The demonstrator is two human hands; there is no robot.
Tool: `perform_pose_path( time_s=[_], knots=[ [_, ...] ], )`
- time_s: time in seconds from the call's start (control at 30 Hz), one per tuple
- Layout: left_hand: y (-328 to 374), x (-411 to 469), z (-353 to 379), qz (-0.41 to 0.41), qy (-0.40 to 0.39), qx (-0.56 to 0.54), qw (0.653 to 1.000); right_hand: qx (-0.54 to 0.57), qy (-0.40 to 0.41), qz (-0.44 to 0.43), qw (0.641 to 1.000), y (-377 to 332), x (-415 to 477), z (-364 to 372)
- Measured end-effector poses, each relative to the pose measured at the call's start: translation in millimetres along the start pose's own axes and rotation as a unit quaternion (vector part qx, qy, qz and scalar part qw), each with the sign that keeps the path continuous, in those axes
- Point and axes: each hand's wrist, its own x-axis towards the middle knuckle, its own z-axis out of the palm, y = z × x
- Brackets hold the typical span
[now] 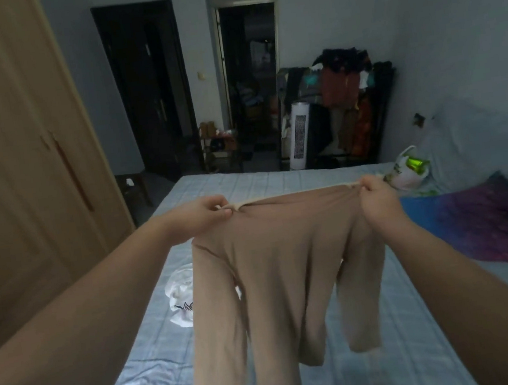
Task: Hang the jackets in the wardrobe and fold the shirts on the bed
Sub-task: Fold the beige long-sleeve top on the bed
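A beige long-sleeved shirt [286,258] hangs in the air over the bed [409,349], stretched between my two hands. My left hand [204,216] pinches its left shoulder and my right hand [376,198] pinches its right shoulder. Both sleeves dangle down toward the sheet. Partly hidden behind the shirt, a white garment with a dark print [180,292] lies crumpled on the bed's left side. The wooden wardrobe [18,157] stands at the left with its doors closed.
A purple and blue pillow [480,222] and a white bag with something green [409,168] lie at the bed's right. Beyond the bed stand a clothes rack [350,100], a white tower fan [298,135] and an open doorway [251,80].
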Motion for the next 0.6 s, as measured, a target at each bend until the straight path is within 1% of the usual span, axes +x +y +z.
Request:
perform_pose_path(
  time_s=[0.07, 0.1, 0.17, 0.23, 0.3, 0.37, 0.43, 0.53, 0.6],
  knots=[
    [-3, -12, -6, 0.006, -0.004, -0.104, 0.995, -0.057, 0.036, -0.075, 0.995, -10, -18, -2],
    [-3, -17, -9, 0.009, 0.009, -0.133, 0.991, -0.116, 0.048, -0.119, 0.985, -15, -25, -5],
    [-2, -26, -16, 0.016, 0.056, -0.151, 0.987, -0.243, 0.068, -0.179, 0.951, -22, -37, -14],
    [-1, -32, -20, 0.021, 0.111, -0.167, 0.979, -0.303, 0.095, -0.201, 0.927, -27, -47, -23],
    [2, -37, -18, 0.039, 0.161, -0.148, 0.975, -0.321, 0.116, -0.184, 0.922, -27, -56, -28],
    [6, -41, -12, 0.060, 0.216, -0.078, 0.972, -0.321, 0.128, -0.136, 0.928, -25, -66, -31],
    [10, -49, -5, 0.073, 0.260, -0.035, 0.962, -0.318, 0.145, -0.087, 0.933, -24, -78, -33],
    [12, -60, 10, 0.112, 0.299, 0.011, 0.948, -0.266, 0.179, -0.007, 0.947, -25, -98, -35],
    [13, -66, 19, 0.149, 0.312, 0.048, 0.937, -0.215, 0.191, 0.026, 0.957, -24, -108, -35]
  ],
)
